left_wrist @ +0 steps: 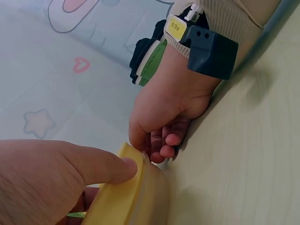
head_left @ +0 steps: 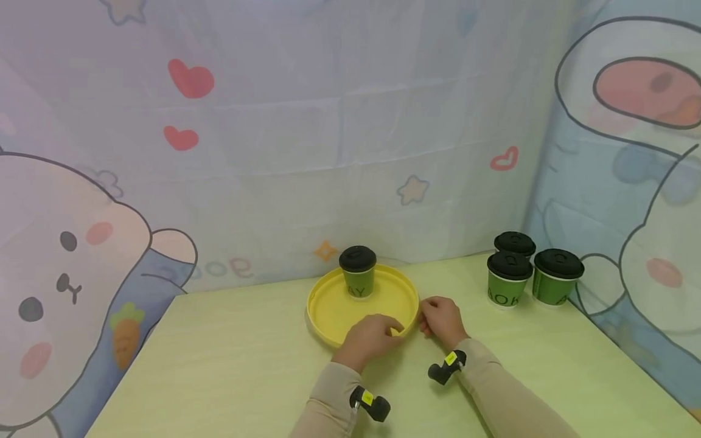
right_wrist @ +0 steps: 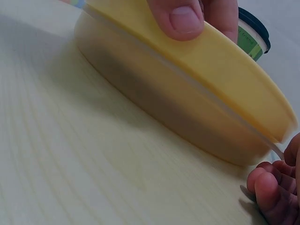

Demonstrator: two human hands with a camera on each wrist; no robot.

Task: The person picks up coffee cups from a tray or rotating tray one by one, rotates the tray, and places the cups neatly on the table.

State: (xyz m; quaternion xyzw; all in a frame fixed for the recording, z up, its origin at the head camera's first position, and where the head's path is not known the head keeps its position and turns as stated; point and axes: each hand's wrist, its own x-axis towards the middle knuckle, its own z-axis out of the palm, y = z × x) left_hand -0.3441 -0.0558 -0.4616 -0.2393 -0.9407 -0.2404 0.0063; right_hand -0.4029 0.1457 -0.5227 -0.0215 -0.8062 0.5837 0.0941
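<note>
A round yellow tray (head_left: 323,316) lies at the back middle of the table. Its side has a pale band around it, seen in the right wrist view. One green paper cup (head_left: 358,283) with a black lid stands upright on it, near the far rim. My left hand (head_left: 369,337) pinches the tray's near rim, thumb outside and fingers inside. Beside the right rim, my right hand (head_left: 442,319) has curled fingers; between its thumb and finger goes the end of a thin pale strip (right_wrist: 277,151) running from the tray's side. The fingertips' exact hold is partly hidden.
Three more lidded green cups stand grouped at the table's back right: a front-left cup (head_left: 506,289), a right cup (head_left: 553,286) and a rear cup (head_left: 515,243). A printed cloth (head_left: 274,201) hangs behind the pale table (head_left: 219,359).
</note>
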